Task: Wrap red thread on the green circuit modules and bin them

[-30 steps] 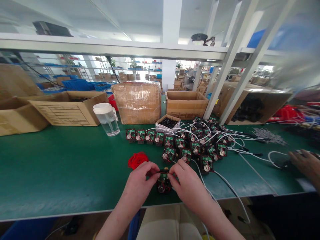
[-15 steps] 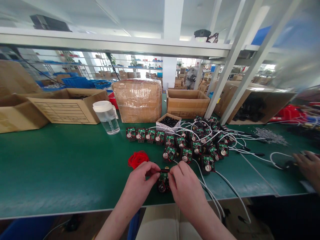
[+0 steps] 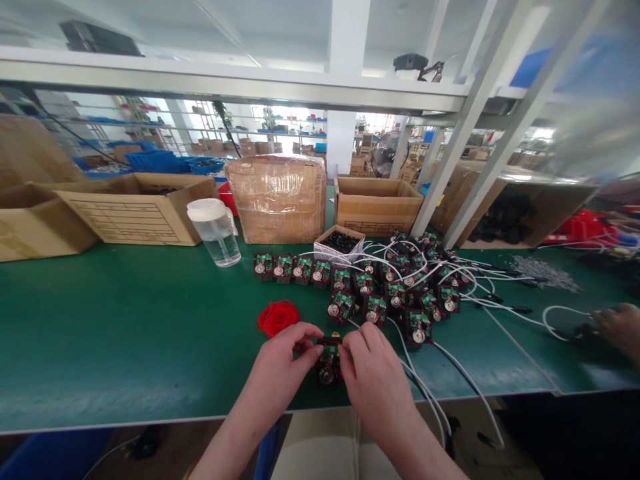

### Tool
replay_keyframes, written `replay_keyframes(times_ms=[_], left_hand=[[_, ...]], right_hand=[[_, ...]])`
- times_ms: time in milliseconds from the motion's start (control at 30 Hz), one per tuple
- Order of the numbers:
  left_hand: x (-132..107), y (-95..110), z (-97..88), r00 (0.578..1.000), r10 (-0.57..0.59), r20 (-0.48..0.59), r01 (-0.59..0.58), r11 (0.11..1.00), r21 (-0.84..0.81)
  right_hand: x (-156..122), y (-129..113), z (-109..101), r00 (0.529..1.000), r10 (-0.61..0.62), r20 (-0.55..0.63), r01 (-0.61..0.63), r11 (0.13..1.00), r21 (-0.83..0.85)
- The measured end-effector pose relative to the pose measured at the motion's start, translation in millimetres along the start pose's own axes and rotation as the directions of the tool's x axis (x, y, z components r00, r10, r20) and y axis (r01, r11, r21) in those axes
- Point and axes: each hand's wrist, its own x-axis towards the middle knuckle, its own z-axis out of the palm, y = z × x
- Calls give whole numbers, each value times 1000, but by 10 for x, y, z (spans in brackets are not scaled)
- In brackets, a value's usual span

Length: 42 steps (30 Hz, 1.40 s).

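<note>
I sit at a green desk (image 3: 125,333) with a small black-cased circuit module (image 3: 329,365) standing near the front edge, right between my two hands. The fingers of my left hand (image 3: 283,363) are pinched on its upper left corner, thumb against forefinger, and those of my right hand (image 3: 375,367) are bent and closed on the upper right corner; the tips partly cover the top, so I can't quite make out which small part lies between them. The green board and red wires on its face are turned up toward me, and a brass-coloured piece (image 3: 335,335) shows just beyond its far edge. Just past my left hand lies a coil of red wire (image 3: 279,318). Beyond my right hand spreads a crowd of similar modules (image 3: 376,309), with a neat row of four at its left end and white cables (image 3: 465,377) looping among and over them, some hanging off the front of the desk. Behind the row stands a small white box (image 3: 325,254) of black parts, and further left a clear bottle (image 3: 220,243) with a white lid. At the far right, a co-worker's hand (image 3: 620,327) is near a dark piece on a cable.
</note>
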Motion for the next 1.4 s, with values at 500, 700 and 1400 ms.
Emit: replay_keyframes(times_ms=[500,700,1400], left_hand=[[36,66,52,998,-54,-39,52,998,-42],[26,65,49,999,-43,-23,41,997,-60],[-7,3,51,1000,-12,-22,10,993,-121]], right_hand=[[-23,14,34,988,150,22,-151,962,226],[-7,39,29,977,196,86,-214,918,335],[-35,174,98,951,275,144,-302,717,628]])
